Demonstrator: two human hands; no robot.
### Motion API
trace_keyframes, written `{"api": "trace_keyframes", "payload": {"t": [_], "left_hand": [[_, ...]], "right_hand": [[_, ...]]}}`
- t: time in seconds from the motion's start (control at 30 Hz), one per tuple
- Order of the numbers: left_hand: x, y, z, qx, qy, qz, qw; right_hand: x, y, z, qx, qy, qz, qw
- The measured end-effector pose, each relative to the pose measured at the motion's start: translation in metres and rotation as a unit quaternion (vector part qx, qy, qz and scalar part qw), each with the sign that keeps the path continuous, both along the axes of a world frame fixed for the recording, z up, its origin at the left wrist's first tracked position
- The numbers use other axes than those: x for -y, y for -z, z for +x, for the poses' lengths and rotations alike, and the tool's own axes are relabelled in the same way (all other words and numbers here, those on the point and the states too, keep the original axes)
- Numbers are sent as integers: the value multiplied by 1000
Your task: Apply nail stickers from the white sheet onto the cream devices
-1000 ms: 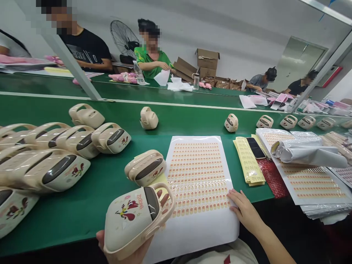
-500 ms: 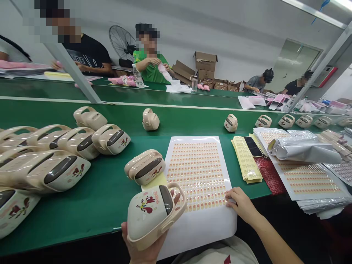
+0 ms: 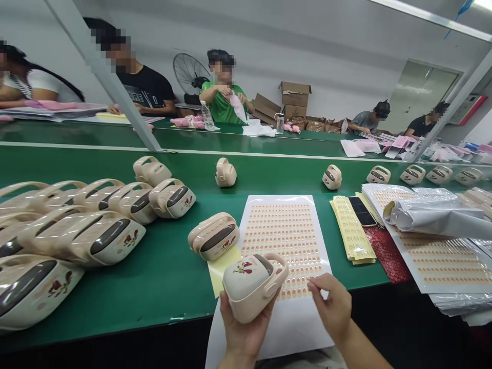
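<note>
My left hand (image 3: 246, 328) is wrapped round a cream plastic device with a carry handle (image 3: 249, 287), tilted over the lower left of the sticker sheet. A dark panel and a printed red figure show on its white face. My right hand (image 3: 331, 302) is closed in a pinch over the sheet's lower right; whatever is between the fingertips is too small to make out. Rows of small peach-and-white stickers cover the white sticker sheet (image 3: 284, 225). Just behind the held device, another handled device (image 3: 215, 238) rests beside a yellow paper (image 3: 223, 264).
Several more handled devices (image 3: 115, 238) crowd the green table (image 3: 172, 282) at left. Others line the back strip. To the right lie yellow label sheets (image 3: 351, 230), a phone (image 3: 362, 211) and stacked sticker sheets (image 3: 442, 261). Co-workers sit across the table; a metal post (image 3: 111, 87) rises at left.
My left hand has brought the device rightward over the sheet and turned it. My right hand has come off the sheet's right edge into a raised pinch. The view has shifted left.
</note>
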State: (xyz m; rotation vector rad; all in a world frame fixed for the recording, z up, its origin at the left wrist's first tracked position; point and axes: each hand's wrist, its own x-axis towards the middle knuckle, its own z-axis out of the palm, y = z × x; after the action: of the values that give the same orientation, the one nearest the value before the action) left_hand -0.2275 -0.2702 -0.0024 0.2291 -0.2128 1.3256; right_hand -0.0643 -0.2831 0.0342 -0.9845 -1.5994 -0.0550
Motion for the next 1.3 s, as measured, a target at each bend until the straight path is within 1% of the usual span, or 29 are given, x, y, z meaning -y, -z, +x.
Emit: {"api": "trace_keyframes", "payload": {"t": [0.1, 0.17, 0.23, 0.37, 0.47, 0.53, 0.7, 0.87, 1.0, 1.13, 1.3], "left_hand": [[-3, -4, 12, 28, -21, -4, 999], [-4, -6, 16, 43, -17, 8, 999], [-4, -6, 17, 41, 1, 18, 999], [-3, -4, 18, 19, 43, 50, 998], [-2, -5, 19, 12, 46, 38, 998], [-1, -8, 19, 8, 43, 32, 999], [-1, -17, 21, 27, 42, 49, 998], [0, -17, 21, 34, 40, 31, 998], [0, -15, 20, 26, 43, 38, 998], [1, -15, 20, 44, 60, 29, 997], [0, -15, 19, 32, 39, 24, 998]], "right_hand": [[-1, -15, -32, -13, -14, 59, 998], [-4, -18, -44, 4, -10, 95, 995], [-9, -16, -50, 19, -1, 115, 993], [-14, -9, -53, 38, 29, 117, 992], [-15, -7, -56, 38, 50, 108, 992], [-15, -9, -57, 39, 57, 106, 992], [-15, -16, -59, 52, 70, 93, 992], [-12, -22, -58, 85, 84, 72, 990], [-12, -22, -58, 86, 85, 54, 991], [-12, -24, -58, 77, 82, 52, 992], [-12, -26, -53, 93, 42, 40, 994]]}}
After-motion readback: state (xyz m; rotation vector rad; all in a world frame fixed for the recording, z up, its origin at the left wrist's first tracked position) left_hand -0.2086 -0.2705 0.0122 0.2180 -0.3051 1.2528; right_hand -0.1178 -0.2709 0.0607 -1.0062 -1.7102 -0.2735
